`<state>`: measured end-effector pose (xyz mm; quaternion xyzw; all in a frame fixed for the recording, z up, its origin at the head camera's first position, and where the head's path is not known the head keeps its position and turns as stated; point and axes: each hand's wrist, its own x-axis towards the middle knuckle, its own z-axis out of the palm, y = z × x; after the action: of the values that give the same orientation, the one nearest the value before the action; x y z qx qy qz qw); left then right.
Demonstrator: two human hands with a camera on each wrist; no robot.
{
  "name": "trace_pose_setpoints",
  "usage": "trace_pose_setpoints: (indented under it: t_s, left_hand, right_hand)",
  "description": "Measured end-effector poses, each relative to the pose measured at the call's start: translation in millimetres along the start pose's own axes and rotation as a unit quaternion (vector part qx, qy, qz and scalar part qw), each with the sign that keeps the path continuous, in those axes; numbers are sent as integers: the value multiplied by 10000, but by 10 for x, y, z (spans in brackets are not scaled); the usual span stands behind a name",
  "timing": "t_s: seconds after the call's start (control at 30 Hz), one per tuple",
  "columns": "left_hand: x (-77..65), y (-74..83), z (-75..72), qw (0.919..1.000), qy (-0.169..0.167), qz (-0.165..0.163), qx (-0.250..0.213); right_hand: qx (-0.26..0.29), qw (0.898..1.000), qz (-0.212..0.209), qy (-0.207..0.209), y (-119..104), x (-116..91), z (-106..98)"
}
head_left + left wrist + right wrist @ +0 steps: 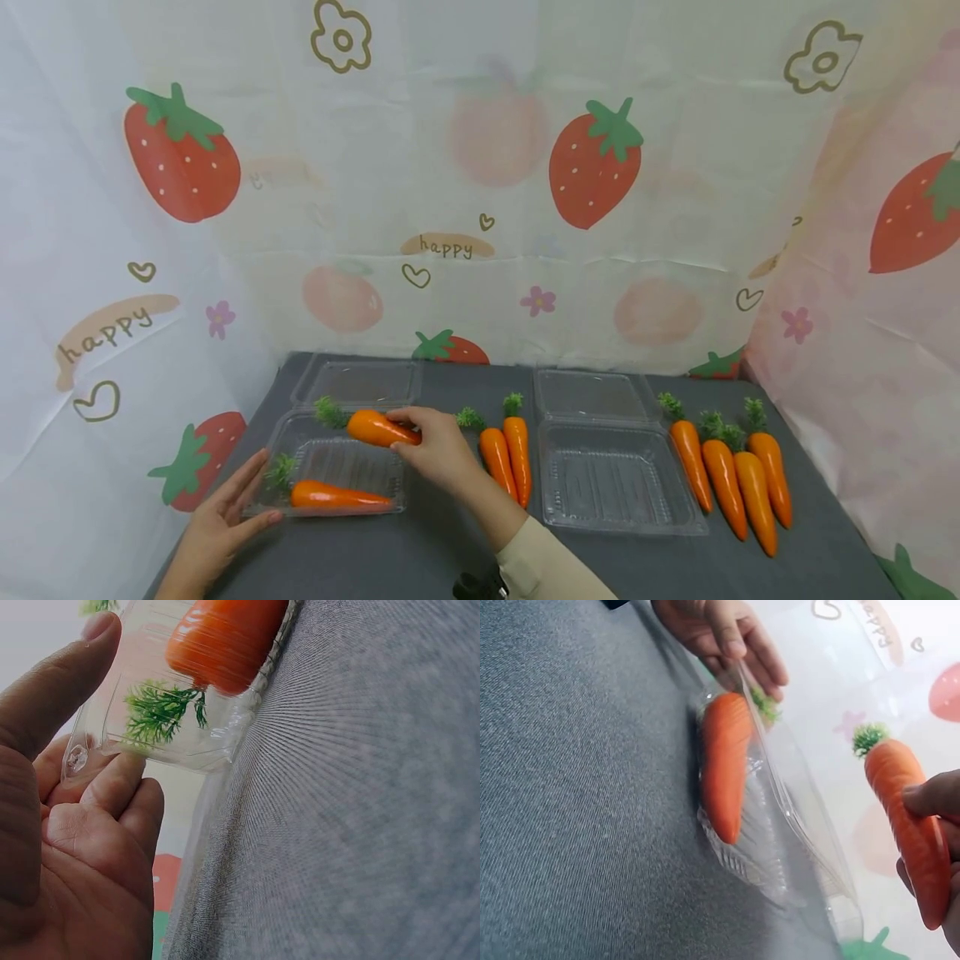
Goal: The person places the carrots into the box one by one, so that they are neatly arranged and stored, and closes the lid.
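My right hand point(438, 446) holds a toy carrot point(375, 427) with a green leafy top above an unlidded clear plastic container point(401, 479). Thumb and fingers pinch its tapered part, as the right wrist view shows. Inside that container another carrot point(337, 497) lies along the front, its leafy top to the left. My left hand point(217, 521) is at the container's front left corner. In the left wrist view its thumb point(64, 682) lies on one side of the clear rim and the fingers on the other, lightly holding it.
Right of my hand, two carrots point(516, 454) lie on the grey tabletop point(480, 575). Beyond them stands a second clear container point(615, 475), its lid point(592, 396) folded back. Several carrots point(750, 492) lie at the far right. A strawberry-print curtain point(480, 167) surrounds the table.
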<state>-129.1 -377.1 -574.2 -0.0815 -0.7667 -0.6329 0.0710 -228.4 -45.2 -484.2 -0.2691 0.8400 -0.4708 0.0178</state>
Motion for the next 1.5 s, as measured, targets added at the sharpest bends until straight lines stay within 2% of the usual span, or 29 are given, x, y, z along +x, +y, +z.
trace_pose_setpoints:
  t_s: [0.3,0.5,0.7,0.93,1.1,1.5]
  left_hand:
    - [14,-7,15,9998,-58,-110,133]
    - [5,-10,29,9996,-62,-241,127]
    - [2,-7,20,9997,-71,-232,24]
    - [-10,11,22,9995,-45,-215,235]
    - [-13,23,20,9994,-25,-240,250]
    - [-2,2,16,9996,-111,-248,57]
  right_hand:
    - [-255,9986,-61,-450,-15,105,128]
    - [-363,9978,-79,-552,-2,157,227]
    - [-457,9964,-106,-702,15,210,305]
    - [-816,9918,-161,-967,12,236,381]
    - [-935,9898,-214,-1051,32,260,452]
    - [-870,9896,-31,-1149,38,294,505]
